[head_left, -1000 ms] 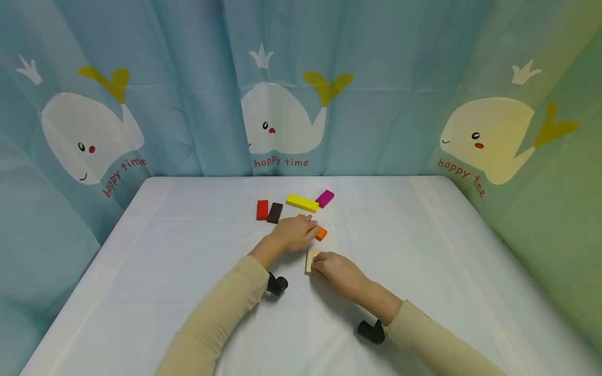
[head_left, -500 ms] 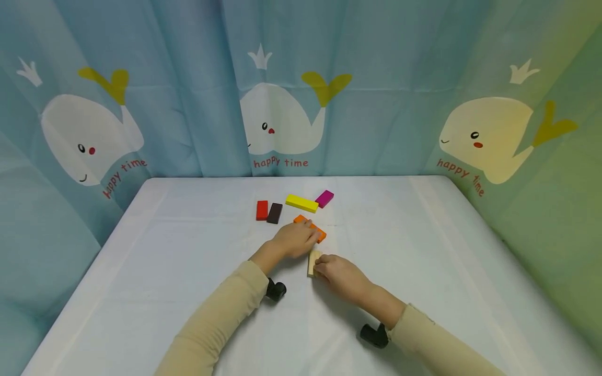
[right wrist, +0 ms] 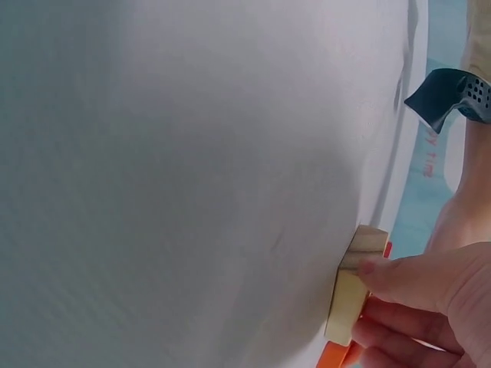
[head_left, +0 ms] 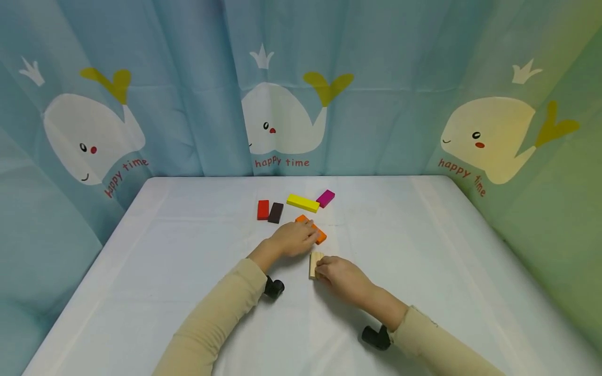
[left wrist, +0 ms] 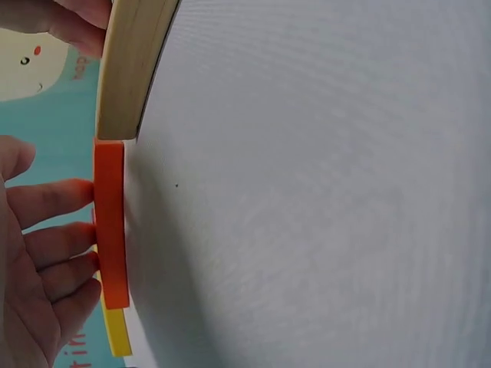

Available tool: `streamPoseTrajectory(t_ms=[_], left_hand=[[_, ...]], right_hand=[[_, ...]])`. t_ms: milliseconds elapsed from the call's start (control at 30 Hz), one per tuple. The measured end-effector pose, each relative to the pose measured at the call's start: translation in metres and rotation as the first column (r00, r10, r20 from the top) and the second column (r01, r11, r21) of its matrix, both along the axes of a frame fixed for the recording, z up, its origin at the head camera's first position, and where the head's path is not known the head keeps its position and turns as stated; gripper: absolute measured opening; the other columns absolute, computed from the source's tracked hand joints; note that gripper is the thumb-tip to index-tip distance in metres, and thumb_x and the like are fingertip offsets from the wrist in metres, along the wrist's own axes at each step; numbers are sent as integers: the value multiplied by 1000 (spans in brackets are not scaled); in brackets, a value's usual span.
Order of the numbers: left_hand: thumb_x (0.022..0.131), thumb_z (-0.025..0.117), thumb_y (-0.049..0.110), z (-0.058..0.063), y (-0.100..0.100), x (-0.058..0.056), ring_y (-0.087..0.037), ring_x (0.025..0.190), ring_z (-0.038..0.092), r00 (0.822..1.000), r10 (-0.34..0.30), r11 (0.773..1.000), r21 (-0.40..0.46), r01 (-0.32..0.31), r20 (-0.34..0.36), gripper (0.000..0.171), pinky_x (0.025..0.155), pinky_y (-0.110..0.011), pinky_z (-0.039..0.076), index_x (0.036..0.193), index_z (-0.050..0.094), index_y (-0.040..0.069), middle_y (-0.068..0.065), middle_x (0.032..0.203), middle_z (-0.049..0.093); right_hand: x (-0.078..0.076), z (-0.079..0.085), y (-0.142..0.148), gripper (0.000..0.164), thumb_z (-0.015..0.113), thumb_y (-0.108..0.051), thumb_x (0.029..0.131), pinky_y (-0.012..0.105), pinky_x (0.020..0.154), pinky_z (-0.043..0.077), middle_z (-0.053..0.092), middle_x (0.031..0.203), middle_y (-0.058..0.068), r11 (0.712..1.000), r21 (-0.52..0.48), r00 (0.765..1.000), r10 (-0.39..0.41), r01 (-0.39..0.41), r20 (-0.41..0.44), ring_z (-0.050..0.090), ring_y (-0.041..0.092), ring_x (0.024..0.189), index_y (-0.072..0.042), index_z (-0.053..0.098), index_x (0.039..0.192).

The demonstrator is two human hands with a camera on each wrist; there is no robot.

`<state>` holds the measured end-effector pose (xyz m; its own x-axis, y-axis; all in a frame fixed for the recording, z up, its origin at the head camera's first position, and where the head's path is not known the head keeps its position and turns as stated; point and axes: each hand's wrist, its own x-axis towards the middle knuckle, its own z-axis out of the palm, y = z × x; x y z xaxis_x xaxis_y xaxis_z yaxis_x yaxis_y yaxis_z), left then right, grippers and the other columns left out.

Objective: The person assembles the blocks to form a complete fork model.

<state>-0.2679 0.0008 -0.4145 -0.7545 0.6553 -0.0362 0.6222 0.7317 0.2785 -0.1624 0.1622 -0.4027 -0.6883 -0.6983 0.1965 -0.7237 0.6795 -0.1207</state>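
Plain wooden blocks (head_left: 312,267) lie side by side on the table, nearer the person than an orange block (head_left: 322,236). My right hand (head_left: 346,279) pinches them from the right; in the right wrist view its thumb rests on a wooden block (right wrist: 347,310). My left hand (head_left: 292,238) lies over the orange block with fingers stretched out, and in the left wrist view the fingertips touch the orange block (left wrist: 111,222). The near end of the orange block sits close to the far end of a wooden block (left wrist: 132,77).
Beyond the hands lie a red block (head_left: 263,210), a dark brown block (head_left: 275,213), a yellow block (head_left: 303,203) and a magenta block (head_left: 326,198). A blue curtain (head_left: 376,130) with whale prints stands behind the white table (head_left: 164,261).
My right hand and the wooden blocks have shifted slightly to the right and toward the person. My left hand has slid back a little, showing more of the orange block, which has also moved slightly nearer.
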Motion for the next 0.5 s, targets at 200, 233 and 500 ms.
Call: streamPoseTrajectory(t_ms=[200, 233, 500], left_hand=[[99, 32, 36, -3, -3, -1, -19, 128, 37, 1000, -9, 998, 60, 7, 28, 44, 105, -35, 28, 128, 56, 14, -7, 138, 43], [99, 33, 36, -3, -4, -1, -18, 129, 36, 999, -10, 998, 69, 7, 36, 44, 105, -35, 27, 128, 56, 14, -7, 138, 43], [99, 37, 34, -4, -11, -4, -18, 130, 34, 998, -32, 992, 124, 25, 52, 43, 106, -32, 25, 132, 51, 10, -3, 137, 44]], right_hand=[[1, -1, 0, 9, 71, 2, 76, 31, 76, 51, 65, 91, 9, 1000, -12, 1000, 7, -8, -9, 62, 22, 85, 0, 69, 85], [1, -2, 0, 9, 71, 1, 76, 31, 75, 51, 65, 91, 9, 1000, -10, 1000, 7, -7, -12, 62, 22, 85, 0, 69, 85], [2, -2, 0, 9, 71, 1, 76, 31, 75, 51, 65, 91, 9, 1000, 1, 1000, 10, -10, -20, 62, 22, 85, 0, 69, 85]])
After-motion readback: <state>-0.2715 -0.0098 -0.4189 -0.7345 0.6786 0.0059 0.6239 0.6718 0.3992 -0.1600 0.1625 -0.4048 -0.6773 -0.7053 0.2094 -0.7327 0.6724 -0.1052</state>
